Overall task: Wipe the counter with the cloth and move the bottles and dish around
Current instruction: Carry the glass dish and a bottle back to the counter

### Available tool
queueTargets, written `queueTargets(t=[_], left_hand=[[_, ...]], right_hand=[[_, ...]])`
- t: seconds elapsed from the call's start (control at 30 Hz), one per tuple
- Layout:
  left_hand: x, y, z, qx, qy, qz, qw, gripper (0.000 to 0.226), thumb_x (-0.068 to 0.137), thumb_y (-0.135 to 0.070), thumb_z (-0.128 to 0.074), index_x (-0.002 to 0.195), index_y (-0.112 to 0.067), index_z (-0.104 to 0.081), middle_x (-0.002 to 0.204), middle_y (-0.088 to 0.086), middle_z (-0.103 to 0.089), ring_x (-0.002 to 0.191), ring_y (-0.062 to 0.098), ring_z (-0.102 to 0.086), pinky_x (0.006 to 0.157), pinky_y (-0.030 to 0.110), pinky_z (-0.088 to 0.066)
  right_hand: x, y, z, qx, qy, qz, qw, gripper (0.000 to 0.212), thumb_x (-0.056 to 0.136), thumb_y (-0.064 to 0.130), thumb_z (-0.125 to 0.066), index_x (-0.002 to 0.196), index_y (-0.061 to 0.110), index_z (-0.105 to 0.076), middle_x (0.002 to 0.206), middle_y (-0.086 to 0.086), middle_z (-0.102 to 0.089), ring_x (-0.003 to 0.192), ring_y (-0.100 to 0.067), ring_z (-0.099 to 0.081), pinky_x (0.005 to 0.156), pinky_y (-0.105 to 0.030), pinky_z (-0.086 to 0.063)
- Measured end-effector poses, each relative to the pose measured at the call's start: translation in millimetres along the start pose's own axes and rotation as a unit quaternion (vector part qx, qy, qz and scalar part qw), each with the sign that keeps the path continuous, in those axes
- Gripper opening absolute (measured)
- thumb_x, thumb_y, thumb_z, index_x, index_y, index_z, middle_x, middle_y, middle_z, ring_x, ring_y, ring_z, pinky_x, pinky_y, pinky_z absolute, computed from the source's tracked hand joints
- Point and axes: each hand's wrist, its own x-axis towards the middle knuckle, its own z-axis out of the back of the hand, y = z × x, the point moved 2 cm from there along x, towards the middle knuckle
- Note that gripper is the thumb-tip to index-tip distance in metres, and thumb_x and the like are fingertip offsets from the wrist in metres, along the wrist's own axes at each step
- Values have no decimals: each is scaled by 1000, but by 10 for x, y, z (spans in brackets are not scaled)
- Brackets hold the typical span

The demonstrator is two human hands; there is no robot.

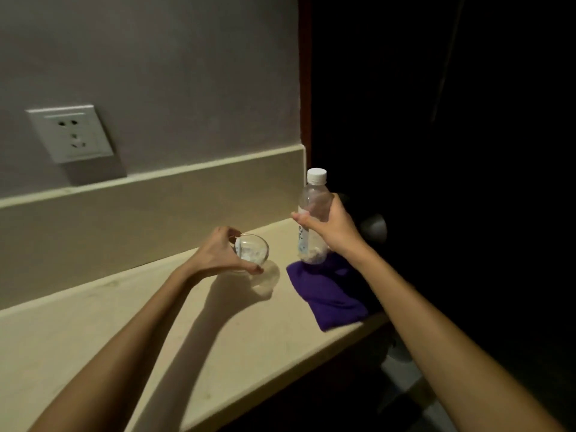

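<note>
A small clear glass dish is held just above the beige counter, with my left hand gripping its rim between thumb and fingers. My right hand grips a clear plastic bottle with a white cap, upright, its base over the far edge of a purple cloth. The cloth lies crumpled at the counter's right end, near the front edge. Whether the bottle's base touches the cloth cannot be told.
A low beige backsplash runs along the wall, with a white wall socket above it at left. The counter ends at right by a dark doorway; a round door knob shows there. The front edge drops off to a dark floor.
</note>
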Motion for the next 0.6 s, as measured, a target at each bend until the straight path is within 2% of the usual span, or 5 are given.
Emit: queueTargets(t=[0.1, 0.17, 0.33, 0.43, 0.6], left_hand=[[268, 147, 39, 45, -34, 42, 998, 110, 29, -86, -84, 114, -18, -72, 103, -1, -71, 96, 20, -66, 83, 42, -62], [420, 239, 59, 73, -56, 77, 993, 117, 21, -96, -74, 110, -20, -75, 98, -2, -70, 96, 21, -65, 83, 41, -61], [678, 360, -5, 91, -93, 160, 979, 119, 29, -94, -75, 120, -17, -68, 109, 1, -60, 103, 19, -50, 86, 33, -52], [675, 291, -154, 93, -106, 180, 973, 120, 32, -95, -74, 121, -14, -65, 112, 1, -56, 105, 19, -48, 89, 34, -52], [662, 220, -349, 68, -123, 218, 966, 123, 40, -81, -81, 137, -10, -53, 125, 4, -50, 116, 22, -44, 99, 36, -51]], right_hand=[[469, -136, -124, 15, 28, 6, 999, 76, 77, 47, -87, 136, 19, -48, 131, 3, -63, 123, -16, -60, 108, -39, -49], [775, -246, -193, 18, 42, 5, 999, 76, 78, 45, -87, 137, 19, -46, 133, 2, -62, 124, -17, -60, 108, -40, -49], [1330, -472, -315, -12, 39, -9, 999, 110, 65, 65, -84, 151, 19, -34, 151, -5, -47, 138, -28, -51, 111, -54, -46], [1476, -590, -353, -11, 31, -10, 999, 102, 71, 54, -87, 150, 16, -35, 150, -6, -44, 138, -28, -50, 111, -52, -46], [1582, -743, -425, 12, 28, -13, 999, 93, 78, 36, -88, 150, 16, -32, 152, -9, -47, 140, -30, -48, 110, -44, -42]])
